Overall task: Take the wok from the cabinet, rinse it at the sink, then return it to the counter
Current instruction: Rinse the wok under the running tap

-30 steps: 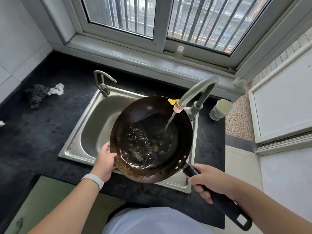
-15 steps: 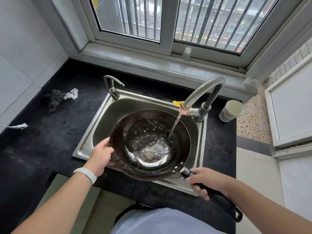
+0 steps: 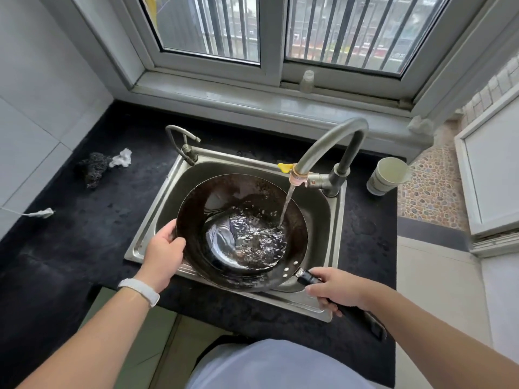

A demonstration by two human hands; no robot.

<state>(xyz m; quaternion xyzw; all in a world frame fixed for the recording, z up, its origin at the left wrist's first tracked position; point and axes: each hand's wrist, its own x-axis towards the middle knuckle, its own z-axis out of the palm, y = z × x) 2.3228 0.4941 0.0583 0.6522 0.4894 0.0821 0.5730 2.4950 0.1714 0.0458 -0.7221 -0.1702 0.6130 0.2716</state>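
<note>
A dark round wok sits low over the steel sink, with water pooled in its bottom. A stream from the curved grey faucet falls into the wok's right side. My left hand grips the wok's left rim. My right hand is closed around the wok's black handle, which points toward the lower right.
The black counter surrounds the sink. On its left lie a dark scouring pad, a crumpled white tissue and a white scrap. A paper cup stands right of the faucet. A second small tap rises at the sink's back left.
The wok has dropped lower into the sink and tilted flatter, and more water has gathered in it. Both hands keep their hold.
</note>
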